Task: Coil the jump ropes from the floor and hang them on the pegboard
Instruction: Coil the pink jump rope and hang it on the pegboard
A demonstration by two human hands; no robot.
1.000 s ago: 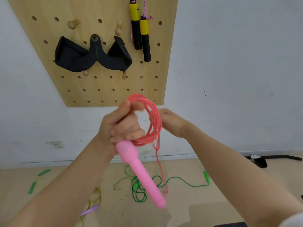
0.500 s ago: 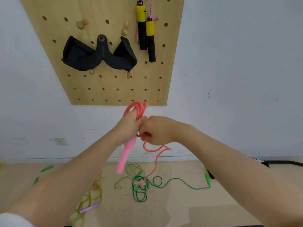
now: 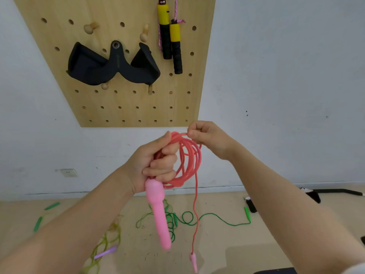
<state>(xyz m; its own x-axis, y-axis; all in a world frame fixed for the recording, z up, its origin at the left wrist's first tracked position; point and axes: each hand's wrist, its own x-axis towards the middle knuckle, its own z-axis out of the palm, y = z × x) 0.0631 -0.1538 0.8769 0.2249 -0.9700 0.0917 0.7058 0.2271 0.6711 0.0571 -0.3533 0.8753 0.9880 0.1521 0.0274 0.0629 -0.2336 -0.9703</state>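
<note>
Coiling the pink rope (image 3: 189, 161), not yet hanging it. Left hand (image 3: 152, 165) wrapped tight round the bunch of loops, with one pink handle (image 3: 159, 214) poking down just under the fist. Right hand (image 3: 207, 137) pinching the newest loop at the top of the bunch, just above and beside the left thumb. One loose tail of rope still dropping straight down below the grip, ending in the second handle (image 3: 194, 262) near the floor. Best to lay each new loop flat next to the others, same size, then squeeze it under the left fingers (image 3: 164, 171) before letting go. Better to pull the tail up slowly, so no knots and no swinging handle. Probably only a couple more loops to go. Good to keep the left fist snug, or the whole bunch might spring open. Up above the grip, a pegboard (image 3: 110, 107) with free wooden pegs (image 3: 89, 28), next to a yellow and black rope (image 3: 170, 36) already hanging. Down below the grip, a green rope (image 3: 217, 218) and a yellowish rope (image 3: 107, 244) still waiting on the floor.
</note>
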